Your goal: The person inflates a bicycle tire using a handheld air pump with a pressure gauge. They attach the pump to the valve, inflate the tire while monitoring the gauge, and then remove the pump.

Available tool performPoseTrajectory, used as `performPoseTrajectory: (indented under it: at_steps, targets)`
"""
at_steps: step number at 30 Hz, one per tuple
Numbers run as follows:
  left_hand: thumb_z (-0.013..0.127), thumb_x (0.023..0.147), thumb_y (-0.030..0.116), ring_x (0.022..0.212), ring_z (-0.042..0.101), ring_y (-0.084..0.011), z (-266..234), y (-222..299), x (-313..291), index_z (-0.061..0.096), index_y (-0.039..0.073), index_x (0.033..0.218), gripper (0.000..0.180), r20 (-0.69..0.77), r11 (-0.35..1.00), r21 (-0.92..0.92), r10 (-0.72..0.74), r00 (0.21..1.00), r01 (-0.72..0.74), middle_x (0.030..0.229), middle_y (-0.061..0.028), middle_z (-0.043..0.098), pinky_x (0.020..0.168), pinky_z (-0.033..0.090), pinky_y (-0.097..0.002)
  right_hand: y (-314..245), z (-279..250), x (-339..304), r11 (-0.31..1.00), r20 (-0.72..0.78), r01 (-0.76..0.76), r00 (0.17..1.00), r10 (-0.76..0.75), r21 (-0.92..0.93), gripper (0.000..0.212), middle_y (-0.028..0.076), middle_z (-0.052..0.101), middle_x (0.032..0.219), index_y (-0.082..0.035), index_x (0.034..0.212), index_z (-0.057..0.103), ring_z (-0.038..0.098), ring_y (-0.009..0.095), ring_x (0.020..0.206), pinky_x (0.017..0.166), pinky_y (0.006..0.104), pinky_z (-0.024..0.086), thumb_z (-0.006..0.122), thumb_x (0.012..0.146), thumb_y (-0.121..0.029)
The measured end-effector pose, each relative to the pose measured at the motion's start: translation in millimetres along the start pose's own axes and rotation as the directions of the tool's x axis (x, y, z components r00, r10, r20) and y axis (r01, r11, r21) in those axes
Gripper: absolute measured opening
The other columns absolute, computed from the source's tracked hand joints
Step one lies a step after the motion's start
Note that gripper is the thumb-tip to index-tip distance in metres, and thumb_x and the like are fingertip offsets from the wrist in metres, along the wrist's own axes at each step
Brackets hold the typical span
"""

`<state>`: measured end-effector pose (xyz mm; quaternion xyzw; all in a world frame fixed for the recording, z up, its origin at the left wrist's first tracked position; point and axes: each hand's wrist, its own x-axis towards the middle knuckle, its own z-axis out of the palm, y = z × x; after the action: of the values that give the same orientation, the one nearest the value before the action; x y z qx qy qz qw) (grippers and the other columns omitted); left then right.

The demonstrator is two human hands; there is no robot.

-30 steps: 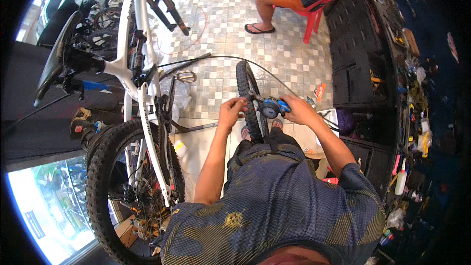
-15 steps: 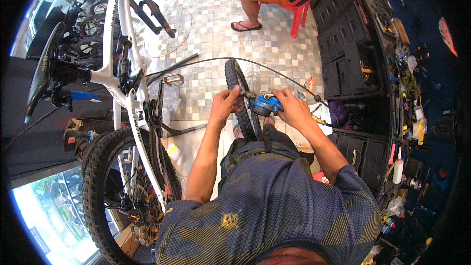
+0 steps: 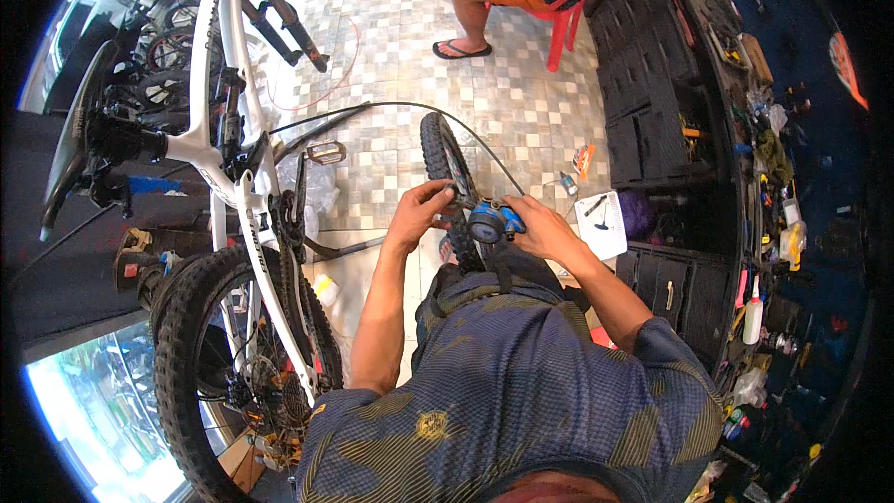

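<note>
A blue tyre inflator gun with a round dark gauge (image 3: 489, 226) is gripped in my right hand (image 3: 543, 228), just above my waist. A black hose arches over the floor and comes down near that hand. In front of me a bicycle wheel with a knobby black tyre (image 3: 434, 146) stands upright, its lower part close to my legs. My left hand (image 3: 419, 214) is at the wheel's left side, thumb and fingers pinched together by the gun's front end. What lies between those fingertips is too small to make out.
On my left stands a white bicycle frame (image 3: 203, 102) with a rear wheel (image 3: 172, 335). A seated person's sandalled foot (image 3: 463, 48) is ahead, beside a red chair (image 3: 562, 33). Black cabinets (image 3: 643, 144) line the right. A white tray (image 3: 605, 240) with small tools lies on the floor.
My right hand has moved slightly left and down, tilting the inflator so its gauge faces up. The hose swung left, uncovering the tray. My left hand shifted slightly.
</note>
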<state>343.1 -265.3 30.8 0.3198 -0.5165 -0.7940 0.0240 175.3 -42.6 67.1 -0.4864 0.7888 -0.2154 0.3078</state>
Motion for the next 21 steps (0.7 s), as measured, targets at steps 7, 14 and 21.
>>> performPoseTrajectory:
  at_steps: [7, 14, 21]
  targets:
    - [0.072, 0.098, 0.026, 0.073, 0.067, -0.0132, -16, -53, 13, 0.067, 0.000, 0.125, 0.038, -0.129, 0.997, 0.043, -0.060, 0.990, 0.066, 0.090, -0.0058, 0.071, 0.061, 0.057, -0.0275, 2, 25, 4, 0.996, 0.102, -0.089, 0.991, 0.091, -0.021, 0.075, 0.027, 0.055, 0.126, -0.001, 0.144, 0.042, 0.059, 0.048, 0.116, 0.096, 0.0509, 0.051, 0.074, 0.078, -0.017]
    - [0.070, 0.098, 0.022, 0.067, 0.059, -0.0079, -15, -102, 25, 0.067, 0.001, 0.123, 0.033, -0.122, 0.974, 0.217, -0.038, 0.992, 0.064, 0.082, -0.0002, 0.064, 0.059, 0.053, -0.0259, 77, 104, -4, 0.998, 0.064, -0.054, 0.997, 0.051, 0.039, 0.083, 0.024, 0.058, 0.124, -0.008, 0.148, 0.044, 0.058, 0.046, 0.116, 0.100, 0.0529, 0.045, 0.079, 0.077, -0.032]
    - [0.069, 0.099, 0.021, 0.068, 0.057, -0.0091, -29, -130, 28, 0.067, 0.005, 0.123, 0.029, 0.025, 0.948, 0.284, -0.160, 0.987, 0.146, 0.080, -0.0001, 0.064, 0.064, 0.048, -0.0267, 112, 154, -14, 0.962, 0.208, -0.108, 0.977, 0.055, 0.251, 0.078, 0.022, 0.059, 0.131, -0.011, 0.153, 0.040, 0.060, 0.044, 0.118, 0.099, 0.0498, 0.049, 0.072, 0.084, -0.030]
